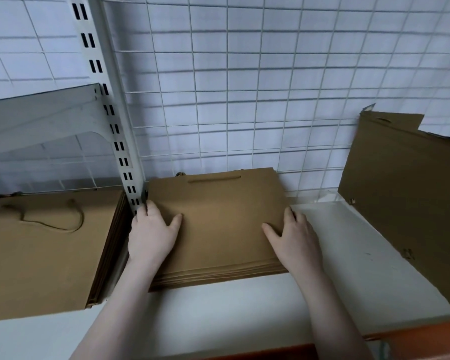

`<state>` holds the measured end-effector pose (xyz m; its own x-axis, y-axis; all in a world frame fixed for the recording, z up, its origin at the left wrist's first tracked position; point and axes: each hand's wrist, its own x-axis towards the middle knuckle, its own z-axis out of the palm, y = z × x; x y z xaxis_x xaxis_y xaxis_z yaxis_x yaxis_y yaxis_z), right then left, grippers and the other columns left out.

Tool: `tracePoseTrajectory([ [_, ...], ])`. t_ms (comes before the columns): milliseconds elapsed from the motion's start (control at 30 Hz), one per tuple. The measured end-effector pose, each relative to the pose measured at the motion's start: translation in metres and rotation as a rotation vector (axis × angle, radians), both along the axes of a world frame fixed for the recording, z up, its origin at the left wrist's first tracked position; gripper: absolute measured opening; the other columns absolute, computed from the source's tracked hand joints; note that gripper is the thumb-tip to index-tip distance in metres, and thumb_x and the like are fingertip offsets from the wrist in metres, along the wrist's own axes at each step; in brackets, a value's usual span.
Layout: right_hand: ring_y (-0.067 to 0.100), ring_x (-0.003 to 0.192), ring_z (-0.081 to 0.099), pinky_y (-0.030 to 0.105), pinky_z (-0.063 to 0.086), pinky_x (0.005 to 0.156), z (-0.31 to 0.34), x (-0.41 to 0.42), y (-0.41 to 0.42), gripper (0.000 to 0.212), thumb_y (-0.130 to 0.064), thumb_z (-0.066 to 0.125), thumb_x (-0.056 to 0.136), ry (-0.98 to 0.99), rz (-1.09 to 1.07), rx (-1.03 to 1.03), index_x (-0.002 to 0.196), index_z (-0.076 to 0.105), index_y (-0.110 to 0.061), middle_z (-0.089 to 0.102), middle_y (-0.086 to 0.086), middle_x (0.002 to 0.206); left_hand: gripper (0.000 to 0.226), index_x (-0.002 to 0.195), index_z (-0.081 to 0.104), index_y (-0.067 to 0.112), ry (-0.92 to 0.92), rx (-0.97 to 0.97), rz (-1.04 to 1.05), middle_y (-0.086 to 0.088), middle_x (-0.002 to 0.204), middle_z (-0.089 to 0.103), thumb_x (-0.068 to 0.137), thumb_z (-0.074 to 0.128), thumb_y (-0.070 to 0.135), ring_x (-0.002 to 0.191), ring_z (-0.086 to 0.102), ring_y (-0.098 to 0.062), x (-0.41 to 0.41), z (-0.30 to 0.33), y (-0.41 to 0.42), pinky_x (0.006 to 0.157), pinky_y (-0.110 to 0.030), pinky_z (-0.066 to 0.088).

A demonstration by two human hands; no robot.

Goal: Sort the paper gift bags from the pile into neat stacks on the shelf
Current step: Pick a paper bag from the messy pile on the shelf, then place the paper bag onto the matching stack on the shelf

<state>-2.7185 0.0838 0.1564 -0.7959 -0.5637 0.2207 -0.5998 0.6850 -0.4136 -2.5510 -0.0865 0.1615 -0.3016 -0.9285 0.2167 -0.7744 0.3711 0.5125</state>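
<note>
Retail stockroom or shop: slotted metal shelving upright (115, 131), white wire grid backing (244, 87), brown paper gift bags (218, 222) stacked flat on white shelf (348, 255).

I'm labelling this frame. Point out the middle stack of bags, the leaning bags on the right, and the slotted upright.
Middle stack of bags (218, 219), head view, bare top face between the hands.
Leaning bags (405, 183), head view, broad brown face.
Slotted upright (107, 110), head view, slotted front strip.

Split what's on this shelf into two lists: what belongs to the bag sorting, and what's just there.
Part of the job:
middle bag stack, under left hand and right hand
left bag stack
leaning bags, right
white shelf

Just there:
wire grid
slotted upright
</note>
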Motion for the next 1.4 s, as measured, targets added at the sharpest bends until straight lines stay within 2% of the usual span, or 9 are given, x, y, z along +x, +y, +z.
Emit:
tracePoseTrajectory([
  [200, 0.024, 0.124, 0.041, 0.031, 0.032, 0.101, 0.01, 0.01, 0.01, 0.063, -0.049, 0.043, 0.094, 0.146, -0.005, -0.061, 0.142, 0.036, -0.009, 0.045, 0.01, 0.135, 0.072, 0.142, 0.035, 0.005, -0.022, -0.106, 0.005, -0.016, 0.146, 0.036, 0.087, 0.058, 0.046, 0.134, 0.032, -0.032, 0.007, 0.015, 0.012, 0.105, -0.042, 0.033],
  [400, 0.03, 0.127, 0.042, 0.04, 0.035, 0.106, 0.008, 0.048, 0.022, 0.055, -0.04, 0.055, 0.09, 0.116, 0.127, -0.125, 0.134, 0.05, -0.007, 0.051, 0.013, 0.133, 0.063, 0.142, 0.039, 0.015, -0.024, -0.111, 0.003, -0.007, 0.143, 0.042, 0.088, 0.059, 0.041, 0.13, 0.038, -0.028, 0.037, 0.029, 0.06, 0.101, -0.039, 0.037],
  [533, 0.036, 0.102, 0.059, 0.043, 0.05, 0.087, -0.003, 0.08, 0.02, 0.043, -0.029, 0.076, 0.074, 0.123, 0.257, -0.149, 0.106, 0.068, -0.002, 0.064, 0.017, 0.105, 0.064, 0.139, 0.043, 0.016, -0.074, -0.114, 0.111, -0.009, 0.139, 0.045, 0.084, 0.062, 0.043, 0.124, 0.043, -0.03, 0.079, 0.027, 0.088, 0.1, -0.041, 0.04],
  [600, 0.035, 0.1, 0.059, 0.042, 0.05, 0.085, -0.001, 0.1, 0.018, 0.04, -0.03, 0.076, 0.074, 0.112, 0.319, -0.102, 0.104, 0.069, -0.004, 0.065, 0.016, 0.104, 0.065, 0.132, 0.051, 0.011, -0.1, -0.114, 0.164, -0.015, 0.129, 0.052, 0.08, 0.06, 0.05, 0.117, 0.047, -0.036, 0.105, 0.026, 0.096, 0.097, -0.043, 0.04],
  [667, 0.033, 0.103, 0.056, 0.04, 0.047, 0.087, 0.003, 0.123, 0.014, 0.041, -0.034, 0.071, 0.078, 0.11, 0.373, -0.053, 0.108, 0.067, -0.006, 0.063, 0.014, 0.107, 0.068, 0.135, 0.048, 0.01, -0.14, -0.107, 0.222, -0.014, 0.134, 0.049, 0.082, 0.058, 0.053, 0.123, 0.044, -0.035, 0.132, 0.025, 0.103, 0.1, -0.041, 0.036],
  [767, 0.028, 0.115, 0.049, 0.038, 0.04, 0.096, 0.012, 0.165, 0.006, 0.048, -0.042, 0.057, 0.087, 0.125, 0.5, 0.01, 0.125, 0.057, -0.012, 0.056, 0.009, 0.122, 0.07, 0.146, 0.031, 0.019, -0.169, -0.074, 0.312, -0.004, 0.148, 0.035, 0.087, 0.057, 0.047, 0.135, 0.031, -0.025, 0.18, 0.022, 0.106, 0.106, -0.033, 0.029],
  [900, 0.019, 0.126, 0.037, 0.031, 0.031, 0.103, 0.019, 0.232, -0.008, 0.054, -0.05, 0.04, 0.094, 0.128, 0.663, 0.044, 0.141, 0.037, -0.023, 0.042, -0.001, 0.135, 0.07, 0.146, 0.031, 0.021, -0.127, -0.026, 0.399, -0.002, 0.149, 0.034, 0.087, 0.057, 0.048, 0.135, 0.032, -0.024, 0.256, 0.018, 0.112, 0.106, -0.033, 0.03],
  [1167, 0.021, 0.123, 0.042, 0.033, 0.034, 0.099, 0.019, 0.425, -0.035, 0.047, -0.05, 0.038, 0.095, 0.162, 0.829, 0.127, 0.133, 0.042, -0.023, 0.047, 0.001, 0.131, 0.066, 0.144, 0.034, 0.02, -0.12, -0.005, 0.52, -0.002, 0.146, 0.038, 0.088, 0.057, 0.046, 0.132, 0.038, -0.022, 0.456, 0.007, 0.119, 0.104, -0.031, 0.032],
  [1400, 0.024, 0.119, 0.047, 0.032, 0.039, 0.093, 0.03, 0.587, -0.073, 0.046, -0.047, 0.041, 0.094, 0.102, 0.969, 0.187, 0.13, 0.048, -0.02, 0.05, 0.006, 0.13, 0.055, 0.135, 0.046, 0.026, -0.099, 0.049, 0.6, 0.001, 0.137, 0.049, 0.085, 0.059, 0.045, 0.122, 0.049, -0.021, 0.625, 0.009, 0.109, 0.093, -0.032, 0.044],
])
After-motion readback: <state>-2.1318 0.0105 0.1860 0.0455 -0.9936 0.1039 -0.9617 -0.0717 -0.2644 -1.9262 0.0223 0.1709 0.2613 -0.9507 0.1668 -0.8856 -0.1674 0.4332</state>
